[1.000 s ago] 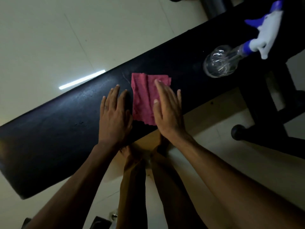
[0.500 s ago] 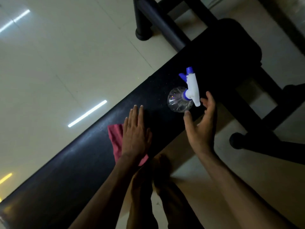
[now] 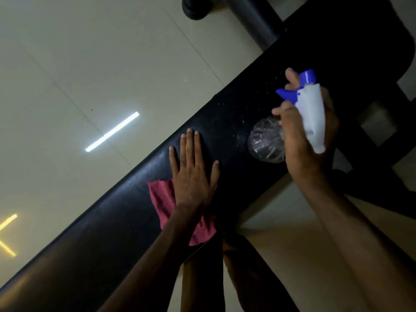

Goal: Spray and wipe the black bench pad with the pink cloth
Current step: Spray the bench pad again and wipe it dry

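the right hand (image 3: 301, 140) is wrapped around the spray bottle (image 3: 292, 124), a finger by the trigger, apparently ready to mist the black bench pad (image 3: 126, 212); the left hand (image 3: 193, 174), fingers spread flat, pins the pink cloth (image 3: 162, 197) within reach for wiping

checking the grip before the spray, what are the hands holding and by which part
The right hand grips the spray bottle at its neck, below the white trigger head. The left hand holds nothing, resting flat on the pink cloth.
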